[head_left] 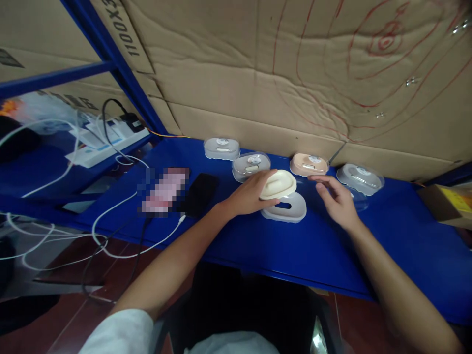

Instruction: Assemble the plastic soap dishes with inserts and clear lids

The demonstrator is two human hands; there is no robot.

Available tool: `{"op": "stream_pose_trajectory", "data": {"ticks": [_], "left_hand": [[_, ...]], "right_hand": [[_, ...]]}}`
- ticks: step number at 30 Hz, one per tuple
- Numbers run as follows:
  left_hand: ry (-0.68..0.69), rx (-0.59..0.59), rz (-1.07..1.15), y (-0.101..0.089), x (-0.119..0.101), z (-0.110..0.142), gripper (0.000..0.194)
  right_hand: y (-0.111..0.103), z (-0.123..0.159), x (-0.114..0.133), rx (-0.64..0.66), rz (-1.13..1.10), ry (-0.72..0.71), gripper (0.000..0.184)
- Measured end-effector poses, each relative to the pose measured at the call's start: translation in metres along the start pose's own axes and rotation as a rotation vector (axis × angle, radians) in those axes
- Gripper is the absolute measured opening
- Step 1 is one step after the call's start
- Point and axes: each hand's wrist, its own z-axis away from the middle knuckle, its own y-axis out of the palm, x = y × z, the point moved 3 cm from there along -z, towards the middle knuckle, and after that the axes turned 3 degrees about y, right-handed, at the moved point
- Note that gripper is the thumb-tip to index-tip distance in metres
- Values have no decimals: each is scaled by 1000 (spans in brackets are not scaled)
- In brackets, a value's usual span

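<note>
My left hand (252,192) grips a cream oval plastic piece (279,184) with a raised part in its middle, fingers along its far side and thumb at its near edge. Below that piece, a white oval shell (295,212) with a dark slot lies on the blue table (236,241). My right hand (337,199) hovers to the right, fingers apart and holding nothing. Partly behind it is a clear plastic cover (357,199). Behind my hands stand clear-covered oval boxes: a grey one (250,167), a peach one (309,164) and another grey one (360,179).
A further grey box (221,148) sits at the back. Left of my arm are a black flat object (201,193), a blurred-out pink item (165,191) and a white cable (162,241). A power strip (106,147) lies farther left, a cardboard box (448,204) at right. Cardboard (228,73) walls the back.
</note>
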Motion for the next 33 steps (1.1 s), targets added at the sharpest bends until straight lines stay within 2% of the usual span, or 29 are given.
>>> {"op": "stream_pose_trajectory", "data": {"ticks": [2,5,7,9,11,13,16,18,21,27,31,33], "left_hand": [[4,46,19,2,0,-1,84],[19,46,-18,-8,-9,-3,77],[0,-27,-97,-27,-16,3,66],[-85,-173,-211,-54,-19,20,52],[-270,-340,-351,-86,-11,53,55],[-536,-392,-483,-112,8,95,71],[-900,-254,-559,-133,42,150,99],[-1040,-205,-499,-139,57,173,106],[-1088,-175,-458,-143,64,183,109],[-1135,-114,-465,-151,68,185,114],[-1117,-192,-497,-158,74,187,113],[-1108,-237,-501,-161,69,182,107]], "right_hand": [[12,9,2,15,57,-62,46],[34,25,12,206,197,-228,56],[45,32,17,313,268,-298,56],[51,35,17,358,290,-319,54],[51,35,15,335,278,-317,53],[50,34,14,279,261,-318,50],[48,34,15,191,246,-327,41],[49,36,17,149,235,-340,34],[51,37,20,129,220,-351,28],[50,36,18,145,229,-355,30],[50,35,16,158,242,-352,32],[50,35,17,155,244,-351,32]]}}
